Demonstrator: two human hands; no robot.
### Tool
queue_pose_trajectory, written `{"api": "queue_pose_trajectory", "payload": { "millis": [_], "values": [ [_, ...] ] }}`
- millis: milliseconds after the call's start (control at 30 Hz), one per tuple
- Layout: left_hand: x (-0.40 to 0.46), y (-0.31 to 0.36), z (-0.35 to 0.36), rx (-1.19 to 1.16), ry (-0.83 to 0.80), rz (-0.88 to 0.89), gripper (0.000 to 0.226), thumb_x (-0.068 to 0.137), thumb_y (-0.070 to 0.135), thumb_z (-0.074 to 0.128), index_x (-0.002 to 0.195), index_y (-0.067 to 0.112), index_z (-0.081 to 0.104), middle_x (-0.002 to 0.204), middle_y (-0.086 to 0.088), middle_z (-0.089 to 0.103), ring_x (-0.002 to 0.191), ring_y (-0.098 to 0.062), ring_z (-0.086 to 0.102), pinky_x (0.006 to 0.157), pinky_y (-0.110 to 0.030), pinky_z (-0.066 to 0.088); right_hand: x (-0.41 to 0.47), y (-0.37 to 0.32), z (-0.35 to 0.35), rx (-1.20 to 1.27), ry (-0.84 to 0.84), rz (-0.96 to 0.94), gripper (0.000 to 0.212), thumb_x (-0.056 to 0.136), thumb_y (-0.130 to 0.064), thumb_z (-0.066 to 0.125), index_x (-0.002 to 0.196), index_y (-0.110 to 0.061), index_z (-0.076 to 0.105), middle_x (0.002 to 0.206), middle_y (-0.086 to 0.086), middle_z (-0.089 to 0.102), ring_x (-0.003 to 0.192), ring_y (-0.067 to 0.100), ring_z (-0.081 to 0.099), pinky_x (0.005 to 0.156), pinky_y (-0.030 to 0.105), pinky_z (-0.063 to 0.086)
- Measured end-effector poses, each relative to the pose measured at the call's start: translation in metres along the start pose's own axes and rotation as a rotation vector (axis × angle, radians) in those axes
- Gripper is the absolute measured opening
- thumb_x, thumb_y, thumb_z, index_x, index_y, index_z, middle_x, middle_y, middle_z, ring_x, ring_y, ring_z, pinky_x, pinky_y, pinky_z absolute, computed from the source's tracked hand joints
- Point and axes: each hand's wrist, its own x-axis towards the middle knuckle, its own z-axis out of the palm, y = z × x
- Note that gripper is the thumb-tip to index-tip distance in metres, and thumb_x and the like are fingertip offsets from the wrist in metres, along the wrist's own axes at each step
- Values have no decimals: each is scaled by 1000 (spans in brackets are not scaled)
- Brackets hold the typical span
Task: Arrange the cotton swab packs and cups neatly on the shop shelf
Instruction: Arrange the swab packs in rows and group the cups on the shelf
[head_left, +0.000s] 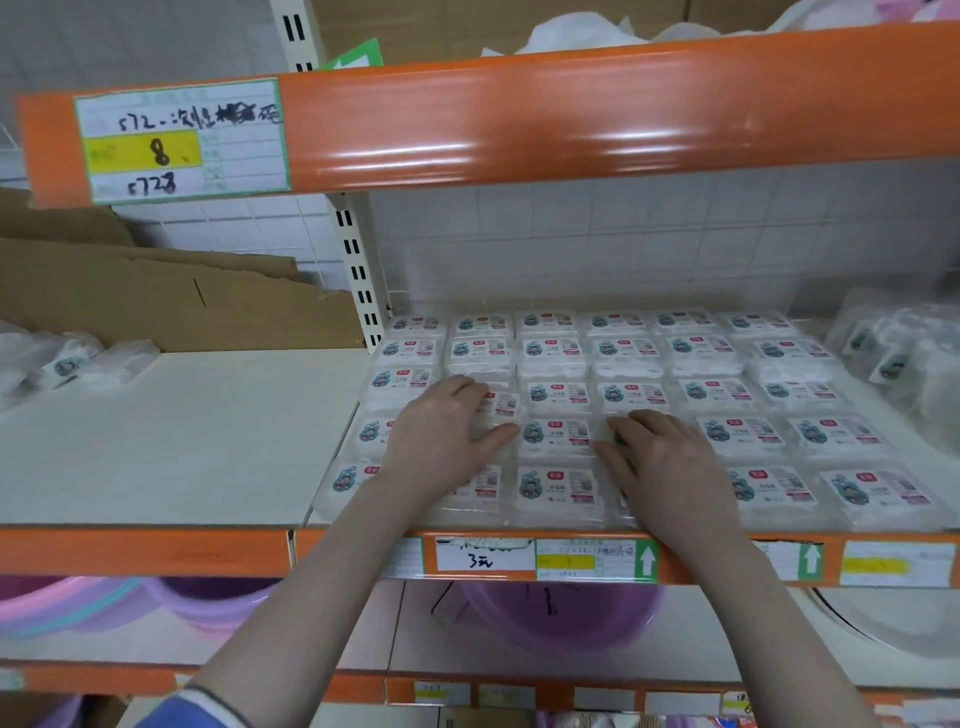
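Clear cotton swab packs with white labels lie flat in several rows and columns on the middle shelf. My left hand rests flat on packs in the second column, fingers straight, over one slightly skewed pack. My right hand presses flat on packs further right, fingers extended. Bagged clear cups sit at the shelf's right end. More bagged items lie at the far left.
The upper shelf's orange rail with a handwritten price tag hangs close above. Cardboard sheets lean at the back left. Purple and pink basins sit on the shelf below. A white slotted upright divides the bays.
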Motion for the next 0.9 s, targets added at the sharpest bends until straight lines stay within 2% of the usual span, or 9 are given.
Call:
{"api": "queue_pose_trajectory", "payload": {
  "millis": [300, 533, 733, 900],
  "values": [
    [13, -2, 12, 6, 27, -86, 56, 89, 51, 50, 128, 11, 53, 127, -3, 55, 116, -19, 50, 97, -32, 41, -1, 0, 2, -9, -15, 45, 24, 82, -28, 53, 77, -9, 67, 74, 6, 63, 67, 29, 59, 59, 35, 50],
    [21, -5, 13, 50, -11, -106, 56, 91, 52, 45, 130, 12, 49, 132, -5, 50, 120, -21, 46, 102, -34, 36, 1, -1, -1, -55, -49, 25, 41, 87, -37, 37, 79, -11, 68, 75, 4, 63, 67, 26, 59, 59, 33, 49],
    [27, -5, 12, 105, -37, -129, 56, 92, 55, 39, 131, 15, 47, 133, -6, 47, 122, -24, 43, 103, -36, 32, 4, 0, -6, -50, -101, 12, 48, 89, -45, 34, 81, -13, 69, 74, 2, 64, 66, 24, 60, 60, 32, 48],
    [31, -4, 12, 136, -55, -160, 59, 92, 58, 37, 132, 16, 46, 135, -6, 45, 124, -25, 41, 104, -38, 31, 3, -1, -12, -33, -49, 45, 49, 88, -47, 33, 78, -13, 67, 72, 3, 62, 63, 25, 58, 57, 33, 47]
  ]
}}
